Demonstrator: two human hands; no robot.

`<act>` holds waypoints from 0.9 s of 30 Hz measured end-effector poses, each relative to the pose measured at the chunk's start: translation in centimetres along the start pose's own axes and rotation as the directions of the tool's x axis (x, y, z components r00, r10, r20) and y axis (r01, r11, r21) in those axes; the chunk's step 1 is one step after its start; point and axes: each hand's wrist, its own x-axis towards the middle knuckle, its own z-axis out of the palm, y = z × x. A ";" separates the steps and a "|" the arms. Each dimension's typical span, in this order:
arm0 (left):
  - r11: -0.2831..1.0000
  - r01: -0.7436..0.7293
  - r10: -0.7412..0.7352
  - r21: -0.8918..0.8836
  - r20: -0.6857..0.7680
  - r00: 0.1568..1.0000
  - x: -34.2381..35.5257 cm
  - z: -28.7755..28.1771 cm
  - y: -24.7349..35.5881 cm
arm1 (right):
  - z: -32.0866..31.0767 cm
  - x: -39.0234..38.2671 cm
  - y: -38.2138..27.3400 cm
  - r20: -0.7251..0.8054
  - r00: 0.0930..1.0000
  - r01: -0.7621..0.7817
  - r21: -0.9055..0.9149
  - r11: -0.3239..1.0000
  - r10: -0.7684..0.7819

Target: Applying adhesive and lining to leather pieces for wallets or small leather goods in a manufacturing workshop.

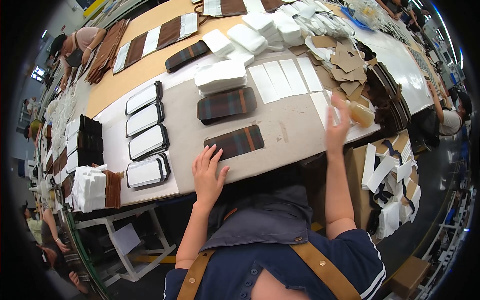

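My left hand (207, 175) lies with spread fingers on the near-left corner of a dark plaid fabric piece (235, 141) on the grey board. Out to the right, my right hand (338, 124) is raised with its fingers stretched, somewhat blurred. Just beside it is a yellowish, translucent rounded object (361, 114); I cannot tell whether they touch. Farther up the board lies a stack of plaid pieces (226, 105). Behind that stands a stack of white padding pieces (220, 76). White rectangular strips (285, 79) lie in a row near my right hand.
White-topped dark pieces (145, 120) form a column on the left. White and brown stacks (95, 187) stand at the table's left corner. Brown cardboard scraps (346, 62) and dark folded pieces (392, 100) crowd the right. Below sits an open box of offcuts (387, 175). Other people work around.
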 end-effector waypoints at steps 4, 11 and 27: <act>1.000 -0.002 0.001 -0.008 -0.042 0.999 0.4 0.0 0.7 | -10.2 2.9 10.5 -0.329 0.943 -0.169 -0.614 0.771 -0.056; 0.997 0.036 -0.042 -0.062 -0.103 0.994 -0.3 0.5 0.0 | -13.5 3.0 13.8 0.105 0.813 -0.575 -0.007 0.818 0.572; 0.991 0.006 -0.027 -0.134 -0.156 0.987 -0.2 0.1 0.7 | -15.7 2.3 11.4 0.047 0.786 -0.254 0.934 0.253 0.616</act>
